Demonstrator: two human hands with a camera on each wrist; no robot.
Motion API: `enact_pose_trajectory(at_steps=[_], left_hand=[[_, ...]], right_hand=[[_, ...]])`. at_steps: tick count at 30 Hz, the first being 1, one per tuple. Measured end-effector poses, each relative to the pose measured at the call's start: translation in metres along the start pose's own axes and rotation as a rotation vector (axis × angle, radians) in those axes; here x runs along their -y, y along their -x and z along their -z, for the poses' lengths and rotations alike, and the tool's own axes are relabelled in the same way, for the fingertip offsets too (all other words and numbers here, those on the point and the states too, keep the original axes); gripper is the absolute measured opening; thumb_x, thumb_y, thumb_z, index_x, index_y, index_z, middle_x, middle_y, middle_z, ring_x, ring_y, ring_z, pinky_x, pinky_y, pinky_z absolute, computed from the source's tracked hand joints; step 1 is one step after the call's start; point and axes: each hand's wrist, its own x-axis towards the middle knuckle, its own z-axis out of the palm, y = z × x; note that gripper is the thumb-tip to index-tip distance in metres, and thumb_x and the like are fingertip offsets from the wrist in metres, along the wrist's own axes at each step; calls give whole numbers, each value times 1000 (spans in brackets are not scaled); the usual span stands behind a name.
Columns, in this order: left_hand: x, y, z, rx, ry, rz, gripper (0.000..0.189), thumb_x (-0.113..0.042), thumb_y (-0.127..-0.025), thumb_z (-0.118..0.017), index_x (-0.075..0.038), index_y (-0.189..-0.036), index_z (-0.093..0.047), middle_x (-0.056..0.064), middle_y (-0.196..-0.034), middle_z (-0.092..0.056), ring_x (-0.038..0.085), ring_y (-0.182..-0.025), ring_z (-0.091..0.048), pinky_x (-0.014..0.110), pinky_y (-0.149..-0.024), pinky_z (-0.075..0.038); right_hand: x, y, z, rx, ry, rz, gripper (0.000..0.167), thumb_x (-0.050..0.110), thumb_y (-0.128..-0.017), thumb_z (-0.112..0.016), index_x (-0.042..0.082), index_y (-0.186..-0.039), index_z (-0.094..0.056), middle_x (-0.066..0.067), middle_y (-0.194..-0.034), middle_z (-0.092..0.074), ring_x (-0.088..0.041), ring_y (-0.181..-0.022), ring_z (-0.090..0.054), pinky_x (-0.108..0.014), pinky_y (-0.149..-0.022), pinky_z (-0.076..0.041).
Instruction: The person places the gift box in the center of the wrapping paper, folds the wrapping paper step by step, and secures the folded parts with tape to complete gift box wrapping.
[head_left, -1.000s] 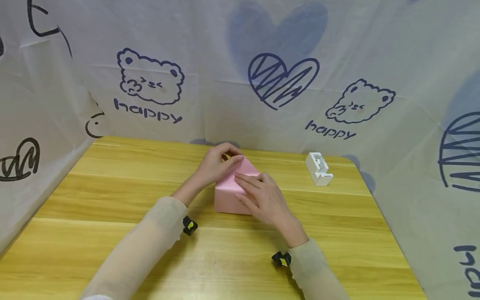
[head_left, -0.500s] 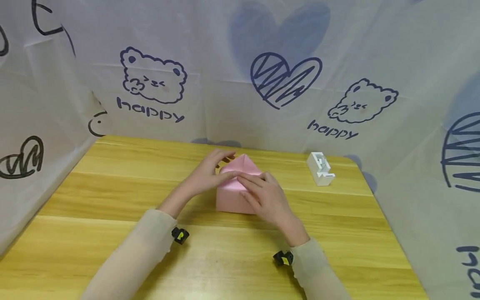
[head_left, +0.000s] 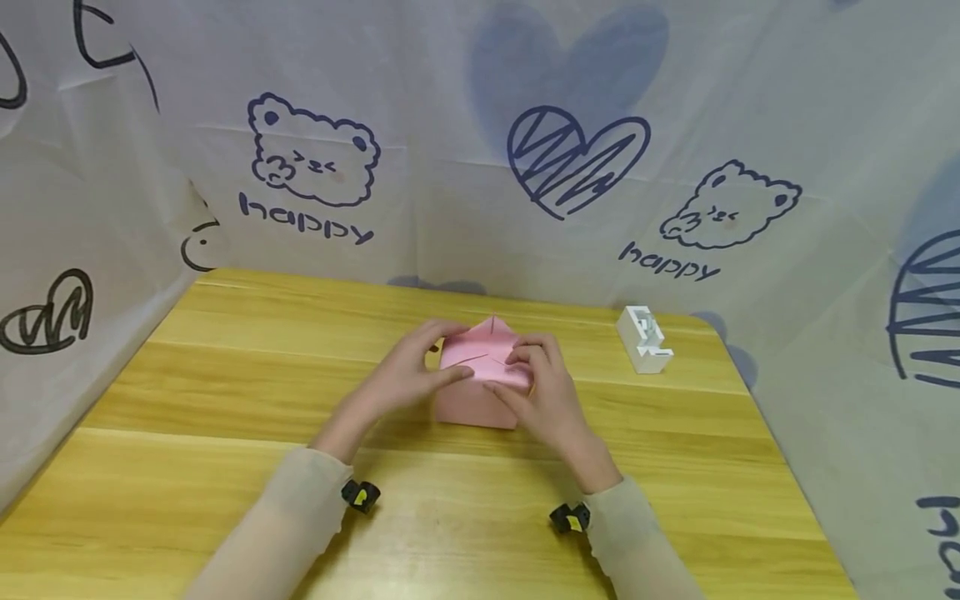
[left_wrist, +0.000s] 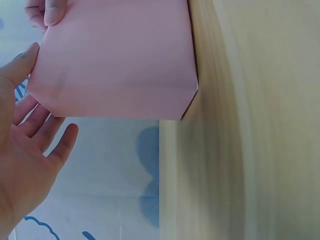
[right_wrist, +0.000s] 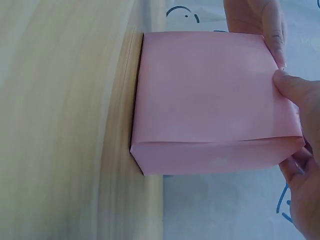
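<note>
A pink folded-paper box (head_left: 474, 410) stands on the wooden table in the head view, its pointed flaps folded in over the top. My left hand (head_left: 408, 371) grips its upper left side, thumb on the near top edge and fingers round the side. On the right, my right hand (head_left: 553, 400) holds the opposite side, its thumb at the near top edge and bent fingers on the top flap. The left wrist view gives the box's plain front wall (left_wrist: 120, 60). In the right wrist view, a folded side panel (right_wrist: 215, 157) shows below the front wall.
A white tape dispenser (head_left: 643, 346) stands at the back right of the wooden table (head_left: 225, 375). Behind the table hangs a pale cloth (head_left: 442, 192) with bear and heart drawings. Each wrist wears a small black device.
My left hand has drawn back from the far flap to the box's left side. My right fingers have shifted from lying on the top to gripping the right side. The flaps now lie folded inward.
</note>
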Motion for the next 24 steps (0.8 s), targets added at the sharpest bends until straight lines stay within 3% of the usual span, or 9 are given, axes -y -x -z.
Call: enact_pose_trajectory(at_steps=[3, 7, 13, 20, 22, 24], left_hand=[[0, 3, -2, -16, -1, -1, 54, -26, -93, -81, -9, -140, -62, 7, -139, -64, 26, -128, -59, 49, -111, -48], [-1, 7, -4, -30, -13, -3, 48, -29, -95, -79, -11, -137, -65, 4, -139, -64, 25, -132, -58, 48, -116, -44], [-2, 11, -6, -41, -45, -34, 41, -32, -98, -74, -14, -134, -69, 1, -139, -65, 23, -134, -57, 45, -117, -43], [-2, 15, -7, -55, -77, -83, 34, -29, -99, -73, -13, -129, -72, 1, -141, -64, 25, -134, -58, 48, -115, -45], [-3, 16, -7, -58, -81, -78, 32, -29, -99, -73, -13, -127, -73, 1, -141, -64, 25, -134, -58, 48, -115, -45], [-4, 16, -8, -64, -85, -67, 32, -29, -99, -73, -14, -127, -73, 0, -140, -64, 24, -135, -57, 48, -116, -44]], right_hand=[[0, 1, 0, -59, -60, -48, 55, 14, -76, -95, 2, -113, -55, -21, -128, -47, -33, -113, -57, -46, -96, -57], [-2, 0, 2, -88, -12, -33, 66, 20, -72, -98, 0, -119, -57, -22, -133, -49, -37, -120, -53, -50, -102, -52], [-6, -2, 4, -63, 121, 38, 43, 33, -72, -96, 8, -98, -73, -14, -123, -63, -36, -118, -57, -52, -102, -48], [-9, -1, 2, -61, 113, 108, 35, 30, -74, -94, 9, -94, -74, -18, -142, -60, -39, -135, -53, -54, -115, -41], [-9, -1, 1, -60, 93, 109, 38, 27, -74, -94, 6, -98, -73, -16, -134, -66, -35, -128, -59, -50, -114, -45], [-9, 1, 0, -56, 73, 81, 44, 24, -74, -95, 4, -106, -71, -12, -119, -72, -29, -114, -66, -45, -104, -53]])
